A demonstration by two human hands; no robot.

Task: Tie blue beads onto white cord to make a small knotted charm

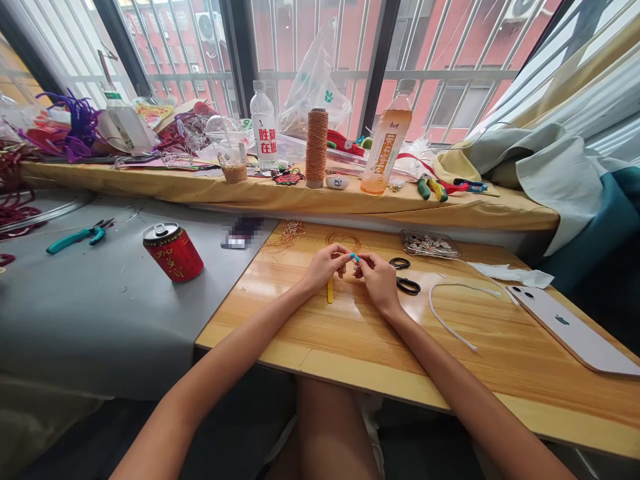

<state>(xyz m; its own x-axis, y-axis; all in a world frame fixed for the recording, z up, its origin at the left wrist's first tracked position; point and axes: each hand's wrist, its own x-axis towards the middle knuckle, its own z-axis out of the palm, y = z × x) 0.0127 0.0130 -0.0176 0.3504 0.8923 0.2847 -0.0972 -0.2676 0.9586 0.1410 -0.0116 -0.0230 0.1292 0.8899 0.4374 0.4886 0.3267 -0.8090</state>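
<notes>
My left hand (327,265) and my right hand (379,279) meet over the wooden table (300,333). Thumb and fingers are pinched together on each, with blue nails nearly touching. Whatever is between the fingertips is too small to make out. Just behind them lies a loop of thin orange-brown cord (345,239); whether it runs into my fingers I cannot tell. A flat yellow stick (330,291) lies below my left hand. Black-handled scissors (409,287) rest right beside my right hand, their blades partly hidden. Cut orange-brown cord lengths (291,235) lie at the back left.
A clear box of small pieces (431,244), a white cord (443,319) and a phone (570,327) are on the right. On the grey surface stand a red can (173,253) and teal pliers (83,237). The ledge holds a cord spool (317,147) and bottles (387,147).
</notes>
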